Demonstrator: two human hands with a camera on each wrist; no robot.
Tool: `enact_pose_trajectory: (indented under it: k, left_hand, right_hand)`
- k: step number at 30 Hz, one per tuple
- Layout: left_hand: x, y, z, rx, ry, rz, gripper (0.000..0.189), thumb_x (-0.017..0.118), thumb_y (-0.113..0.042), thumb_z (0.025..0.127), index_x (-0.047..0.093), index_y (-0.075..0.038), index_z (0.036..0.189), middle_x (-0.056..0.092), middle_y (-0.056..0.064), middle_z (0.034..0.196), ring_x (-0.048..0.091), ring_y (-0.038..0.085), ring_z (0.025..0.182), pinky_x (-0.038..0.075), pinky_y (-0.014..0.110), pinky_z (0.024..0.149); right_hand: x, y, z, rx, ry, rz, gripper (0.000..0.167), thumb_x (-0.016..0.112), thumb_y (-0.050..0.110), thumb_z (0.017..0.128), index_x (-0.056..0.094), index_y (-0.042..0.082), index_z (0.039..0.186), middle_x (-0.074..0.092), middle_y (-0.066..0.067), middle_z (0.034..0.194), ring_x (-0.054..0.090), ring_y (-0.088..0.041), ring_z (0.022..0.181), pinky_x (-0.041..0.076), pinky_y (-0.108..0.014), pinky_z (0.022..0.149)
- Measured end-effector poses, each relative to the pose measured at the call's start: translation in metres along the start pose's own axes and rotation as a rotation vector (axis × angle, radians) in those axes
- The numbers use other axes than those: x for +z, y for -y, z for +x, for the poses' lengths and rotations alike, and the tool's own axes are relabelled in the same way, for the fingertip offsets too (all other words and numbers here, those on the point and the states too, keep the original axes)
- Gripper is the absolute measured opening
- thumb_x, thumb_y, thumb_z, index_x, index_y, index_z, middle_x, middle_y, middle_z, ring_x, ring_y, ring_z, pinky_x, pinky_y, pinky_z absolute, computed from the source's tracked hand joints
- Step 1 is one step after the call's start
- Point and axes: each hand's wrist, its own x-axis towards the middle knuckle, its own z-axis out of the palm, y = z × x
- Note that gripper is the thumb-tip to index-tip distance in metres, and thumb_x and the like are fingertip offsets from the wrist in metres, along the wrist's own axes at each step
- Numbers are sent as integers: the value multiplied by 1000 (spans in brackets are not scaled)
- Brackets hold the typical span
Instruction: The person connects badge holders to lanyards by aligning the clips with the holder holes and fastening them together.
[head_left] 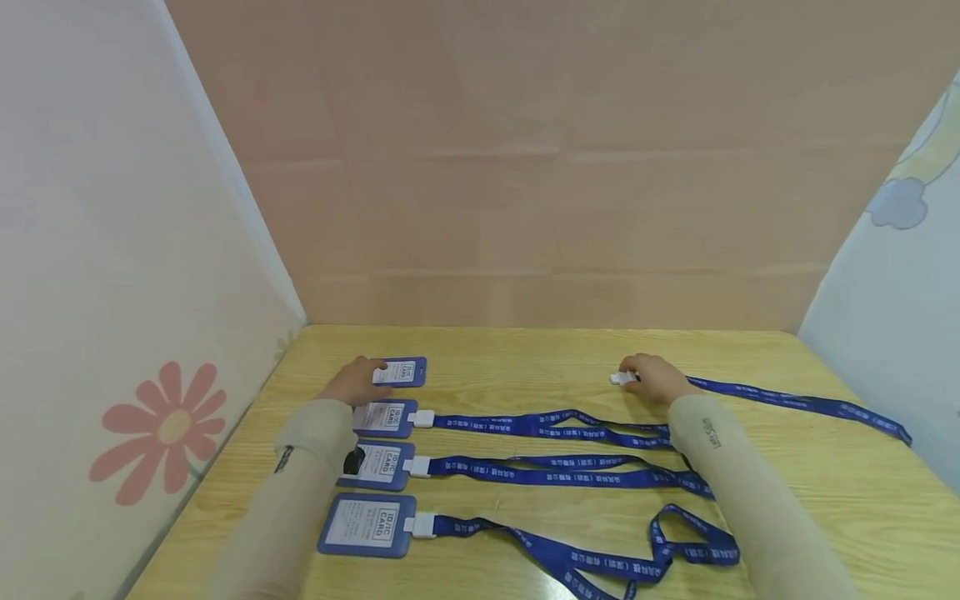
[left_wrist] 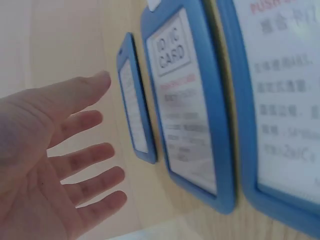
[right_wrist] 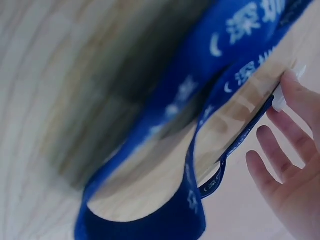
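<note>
My left hand is at the left end of the farthest blue card holder, which has no strap attached. In the left wrist view its fingers are spread and fairly straight, the thumb tip close beside that holder. Across the table, my right hand pinches the white clip of a blue lanyard between thumb and forefinger. From that hand the strap runs off to the right along the table. The right wrist view shows the other fingers loosely extended.
Three card holders with lanyards clipped on lie in a column nearer me: the upper, the middle and the lowest. Their straps stretch right, under or beside my right forearm. Walls stand left, right and behind the wooden table.
</note>
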Motion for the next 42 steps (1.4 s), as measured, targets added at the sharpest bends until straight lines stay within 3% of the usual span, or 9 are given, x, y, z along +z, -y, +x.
enact_pose_trajectory:
  k: [7,14,27,36,42]
  left_hand:
    - [7,3,3,-28,-18,2,56,63,-27,87,46,0,133,46,29,133,47,44,121,40,55,102]
    - [15,13,12,-31,-53,-18,60,63,-26,87,43,3,135,47,28,132,46,43,122,38,55,105]
    - [20,11,22,-85,-33,-103,58,57,-24,92,36,-1,141,32,24,147,35,45,132,31,57,110]
    - [21,3,21,-96,9,-65,61,54,-23,94,27,-6,146,17,23,154,21,46,139,22,59,113]
    - [22,-2,19,-69,21,-39,59,52,-21,95,28,-1,145,30,24,149,29,42,137,25,53,114]
  right_hand:
    - [-3,-1,-9,23,-18,54,29,59,13,90,60,-4,113,62,-24,112,59,-40,101,48,-54,87]
    - [-6,2,-10,39,-60,93,27,58,16,91,59,-2,112,62,-23,112,58,-38,102,47,-54,88]
    - [-12,18,-3,-15,-97,125,26,61,14,89,60,-3,110,64,-19,103,60,-30,91,50,-50,83]
    - [-12,26,5,-54,-71,112,23,64,13,87,63,1,107,66,-14,101,60,-26,91,51,-47,81]
    - [-12,31,11,-74,-58,92,23,65,13,86,64,1,106,67,-14,101,61,-26,90,52,-45,80]
